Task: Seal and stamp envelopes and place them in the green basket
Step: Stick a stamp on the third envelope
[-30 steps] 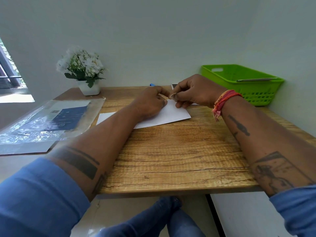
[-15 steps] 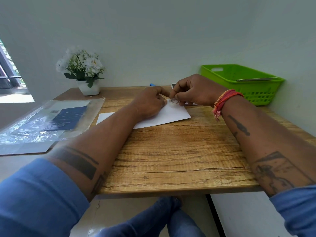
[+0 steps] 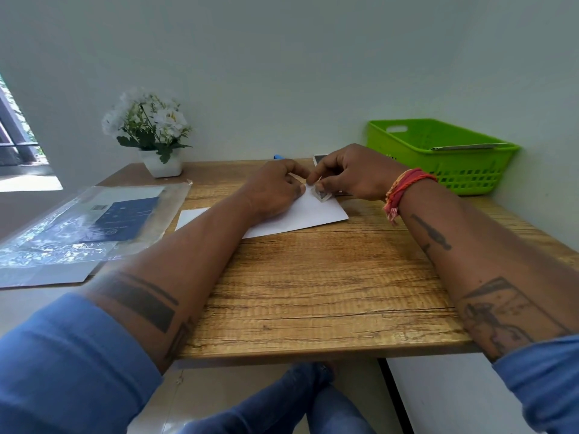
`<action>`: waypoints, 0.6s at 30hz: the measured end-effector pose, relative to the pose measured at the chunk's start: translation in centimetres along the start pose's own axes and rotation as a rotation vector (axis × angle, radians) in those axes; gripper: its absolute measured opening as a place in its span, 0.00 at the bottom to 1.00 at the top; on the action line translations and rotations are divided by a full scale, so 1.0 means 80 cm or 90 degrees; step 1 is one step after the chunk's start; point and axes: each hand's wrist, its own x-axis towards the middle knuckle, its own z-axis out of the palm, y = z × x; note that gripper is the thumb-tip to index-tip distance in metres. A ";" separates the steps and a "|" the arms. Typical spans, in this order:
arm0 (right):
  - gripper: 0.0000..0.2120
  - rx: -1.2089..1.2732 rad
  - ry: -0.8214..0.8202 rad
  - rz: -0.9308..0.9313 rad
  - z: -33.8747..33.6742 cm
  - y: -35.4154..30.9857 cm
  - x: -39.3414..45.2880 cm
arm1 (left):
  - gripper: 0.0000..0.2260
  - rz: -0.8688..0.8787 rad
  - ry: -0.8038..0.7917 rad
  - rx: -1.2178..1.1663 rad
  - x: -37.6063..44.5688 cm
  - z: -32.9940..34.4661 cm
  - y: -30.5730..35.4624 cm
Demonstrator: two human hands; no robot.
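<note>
1. Envelope [image 3: 300,213], white, lies flat on the wooden counter [image 3: 313,277], mid-far, partly under the left forearm.
2. Left hand [image 3: 272,191] rests on the envelope's far edge, fingers curled, tips meeting the right hand's; what it pinches, cannot tell.
3. Right hand [image 3: 351,173] sits at the envelope's far right corner, fingers curled and pinched on a small stamp [image 3: 321,193].
4. Stamp hangs tilted from the fingers, just above or touching the envelope corner; contact unclear.
5. Green basket [image 3: 438,158] stands at the counter's far right against the wall, well apart from the envelope; a flat pale item [image 3: 466,147] lies across its rim.
6. Red thread band [image 3: 404,189] on the right wrist.
7. Flower pot [image 3: 161,162] at far left of the counter.
8. Clear plastic sleeve [image 3: 78,227] with a dark blue sheet inside lies left of the counter.
9. Small blue object [image 3: 278,157] peeks out behind the left hand; a dark flat item [image 3: 319,158] behind the right.
</note>
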 end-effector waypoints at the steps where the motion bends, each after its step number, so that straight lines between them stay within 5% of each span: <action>1: 0.07 0.012 0.012 0.008 0.001 0.001 0.002 | 0.11 -0.003 0.000 0.000 0.000 0.000 0.000; 18: 0.04 0.125 0.067 0.137 0.013 0.006 0.007 | 0.09 -0.011 0.009 -0.004 0.003 -0.001 0.001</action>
